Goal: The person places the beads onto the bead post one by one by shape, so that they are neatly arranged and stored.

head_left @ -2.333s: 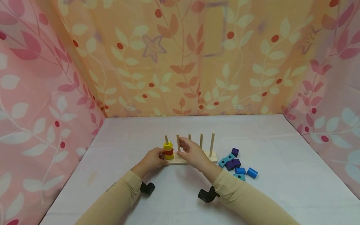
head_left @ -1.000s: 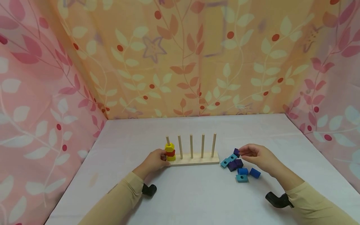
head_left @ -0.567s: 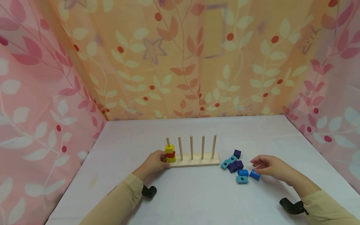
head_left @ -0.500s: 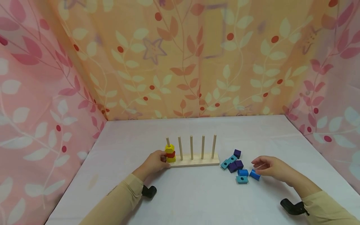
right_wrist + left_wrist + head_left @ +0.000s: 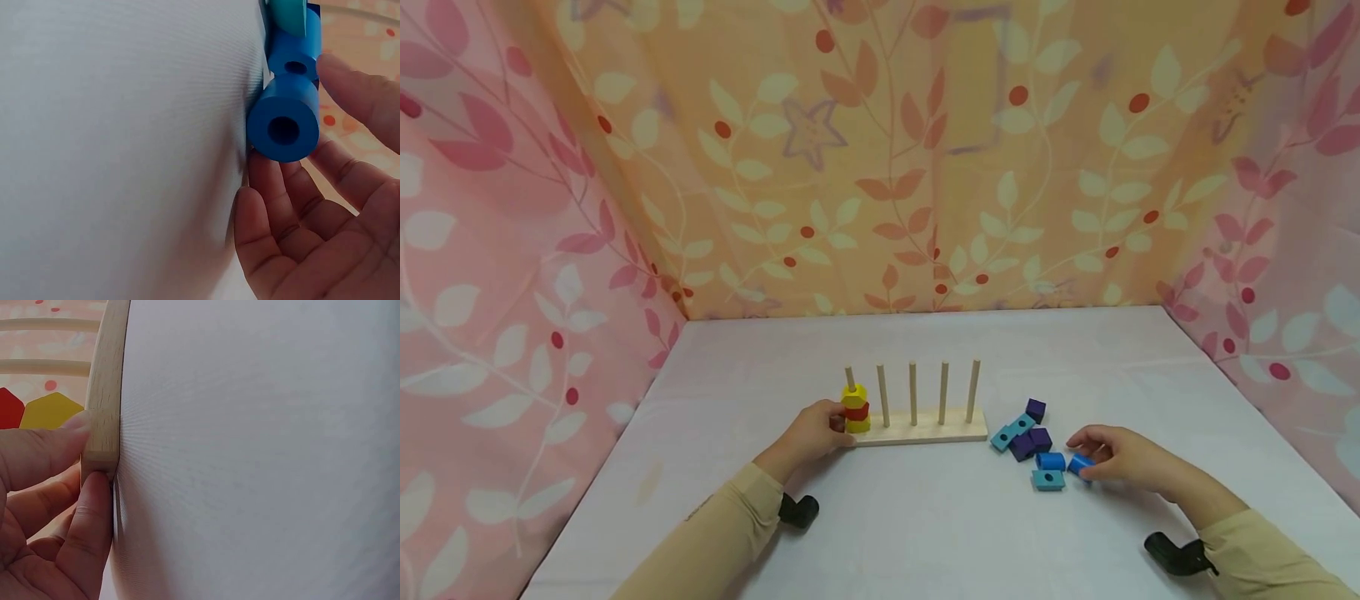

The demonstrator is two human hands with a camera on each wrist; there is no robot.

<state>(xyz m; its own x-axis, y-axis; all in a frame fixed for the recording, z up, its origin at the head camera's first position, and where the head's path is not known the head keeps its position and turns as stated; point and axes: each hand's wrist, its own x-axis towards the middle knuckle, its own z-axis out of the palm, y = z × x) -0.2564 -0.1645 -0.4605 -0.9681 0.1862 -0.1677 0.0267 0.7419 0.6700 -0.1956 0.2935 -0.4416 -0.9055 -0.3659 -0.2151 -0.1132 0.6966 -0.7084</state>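
Observation:
My left hand (image 5: pixel 811 431) grips the left end of a wooden peg stand (image 5: pixel 925 429); in the left wrist view the thumb lies on its side and a fingertip presses its end face. Red and yellow beads (image 5: pixel 855 411) sit stacked on the leftmost peg; the other pegs are bare. On the right, my right hand (image 5: pixel 1131 458) is at a blue cylinder bead (image 5: pixel 284 128) on the table. In the right wrist view, fingertips lie right at its near end, while the thumb (image 5: pixel 356 94) stands apart above it, fingers loosely bent.
A second blue cylinder bead (image 5: pixel 1050 461) lies left of the right hand. Several purple blocks (image 5: pixel 1036 409) and teal blocks (image 5: pixel 1048 480) with holes lie beside it, right of the stand. A patterned cloth (image 5: pixel 910 167) hangs behind the white table (image 5: pixel 737 358).
My right hand has gone from the peg stand over to the loose beads, past the purple block, then down to the blue cylinder bead. The left hand stays at the stand's end.

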